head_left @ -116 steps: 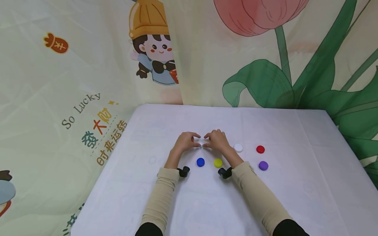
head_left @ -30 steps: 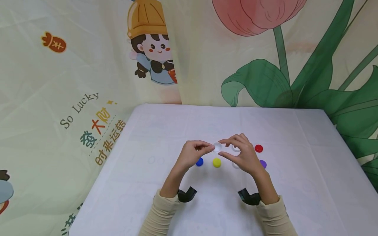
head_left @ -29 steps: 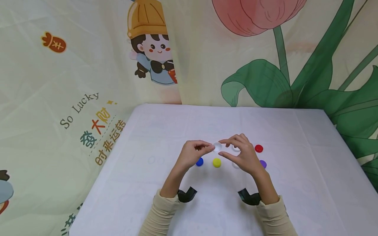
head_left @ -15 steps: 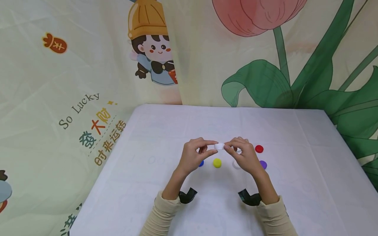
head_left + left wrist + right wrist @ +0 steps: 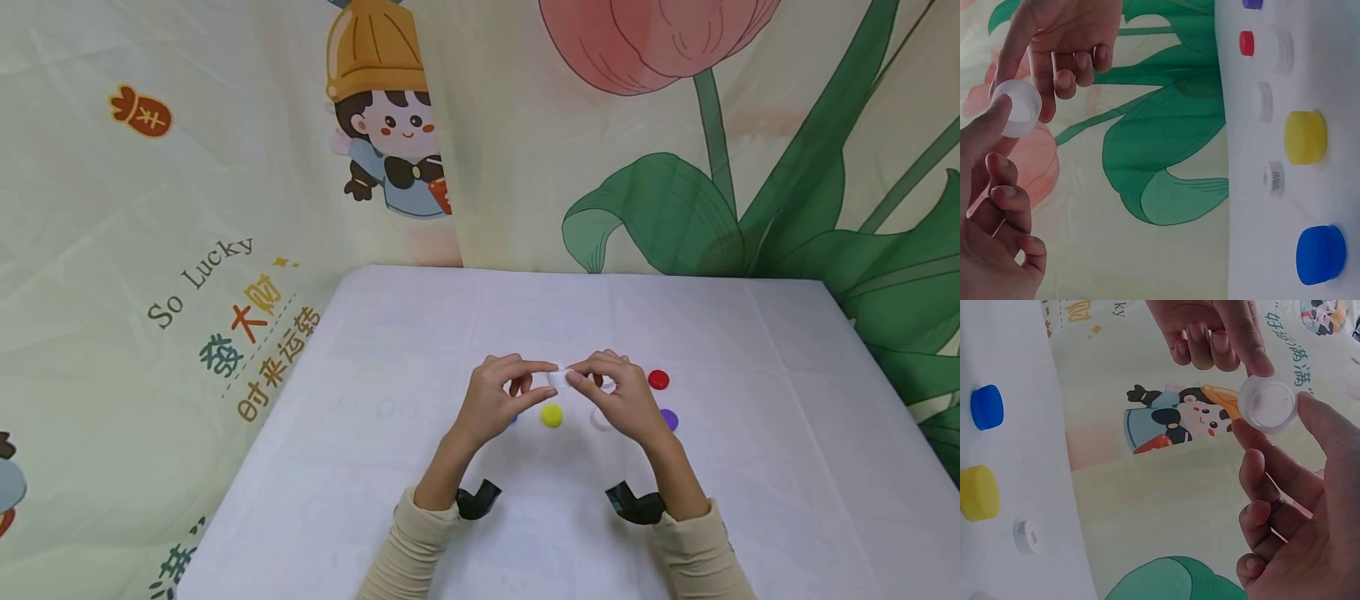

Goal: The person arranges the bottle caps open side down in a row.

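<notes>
Above the table, a translucent white bottle cap (image 5: 558,379) is held between both hands. My left hand (image 5: 491,398) pinches its left side with thumb and index finger; my right hand (image 5: 621,398) pinches its right side. The wrist views look into the hollow of the cap (image 5: 1267,405). Below the hands lies a yellow cap (image 5: 552,416). A blue cap (image 5: 1321,255) shows whole in the left wrist view but is mostly hidden by the left hand in the head view.
A red cap (image 5: 658,380) and a purple cap (image 5: 670,420) lie on the white-covered table (image 5: 450,308) to the right. Pale caps lie there too, including a small white one with printing (image 5: 1273,179). A printed cloth (image 5: 510,167) hangs behind the table.
Earlier both hands were close over the table farther back. One second ago only the left hand pinched the cap, right fingers spread beside it; now both pinch it, and it has turned edge-on.
</notes>
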Demonstrator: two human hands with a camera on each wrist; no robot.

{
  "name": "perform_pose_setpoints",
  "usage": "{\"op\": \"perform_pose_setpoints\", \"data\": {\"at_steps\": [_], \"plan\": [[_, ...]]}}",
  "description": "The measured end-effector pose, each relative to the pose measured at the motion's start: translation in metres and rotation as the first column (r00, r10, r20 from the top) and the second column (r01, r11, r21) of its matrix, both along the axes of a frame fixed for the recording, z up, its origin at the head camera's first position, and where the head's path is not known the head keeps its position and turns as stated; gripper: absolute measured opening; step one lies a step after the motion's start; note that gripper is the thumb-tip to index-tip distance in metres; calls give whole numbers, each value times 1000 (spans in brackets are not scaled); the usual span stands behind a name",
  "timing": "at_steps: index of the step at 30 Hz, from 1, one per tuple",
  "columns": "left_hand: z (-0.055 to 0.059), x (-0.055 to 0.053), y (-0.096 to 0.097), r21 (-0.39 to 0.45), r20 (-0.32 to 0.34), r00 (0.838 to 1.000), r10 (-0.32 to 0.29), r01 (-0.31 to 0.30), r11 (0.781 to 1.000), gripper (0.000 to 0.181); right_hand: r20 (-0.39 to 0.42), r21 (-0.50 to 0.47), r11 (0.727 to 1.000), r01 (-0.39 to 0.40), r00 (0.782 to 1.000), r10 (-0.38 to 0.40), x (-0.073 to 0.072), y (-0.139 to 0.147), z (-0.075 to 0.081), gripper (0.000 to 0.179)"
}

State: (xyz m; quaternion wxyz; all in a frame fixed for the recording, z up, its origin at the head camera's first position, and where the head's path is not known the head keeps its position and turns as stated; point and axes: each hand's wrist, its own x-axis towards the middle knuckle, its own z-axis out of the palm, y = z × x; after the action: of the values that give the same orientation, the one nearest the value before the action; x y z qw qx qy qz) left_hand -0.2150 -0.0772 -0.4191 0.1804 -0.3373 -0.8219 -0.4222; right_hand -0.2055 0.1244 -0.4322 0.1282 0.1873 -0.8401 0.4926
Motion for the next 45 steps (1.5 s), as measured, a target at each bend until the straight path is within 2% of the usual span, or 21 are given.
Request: {"op": "perform_pose_setpoints", "data": {"at_steps": [5,10,18,26,30,34,38,42,45], "plan": [[-1,0,1,17,46,999,-2,1,1000,42,6,-33,999,-9,1000,9,1,2,0,20],[-2,0,1,27,74,997,19,-21,999,39,2,-41,999,-17,1000,17,2,2,3,27],[-3,0,0,21,78,996,32,-34,999,34,-32,-35,999,-30,999,28,17,-6,32,30],[-5,-3,-4,10,87,995,51,-52,999,34,-14,-36,998,-46,999,45,13,-9,33,30],[-6,-9,-9,3,80,995,63,-64,998,34,-12,-37,998,-54,998,54,-4,-11,16,31],[-9,-21,-16,-20,69,993,93,-92,996,34,-29,-11,999,-42,999,42,-27,-15,-5,34],[-13,-36,-24,-51,65,990,128,-125,991,32,-43,39,999,-6,999,8,-43,-26,-8,37],[-20,-51,-32,-76,108,983,152,-144,987,31,-32,102,994,31,999,-28,-59,-38,-15,37],[-29,-61,-37,-103,171,968,183,-168,980,32,6,168,985,47,999,-48,-70,-46,-22,37]]}}
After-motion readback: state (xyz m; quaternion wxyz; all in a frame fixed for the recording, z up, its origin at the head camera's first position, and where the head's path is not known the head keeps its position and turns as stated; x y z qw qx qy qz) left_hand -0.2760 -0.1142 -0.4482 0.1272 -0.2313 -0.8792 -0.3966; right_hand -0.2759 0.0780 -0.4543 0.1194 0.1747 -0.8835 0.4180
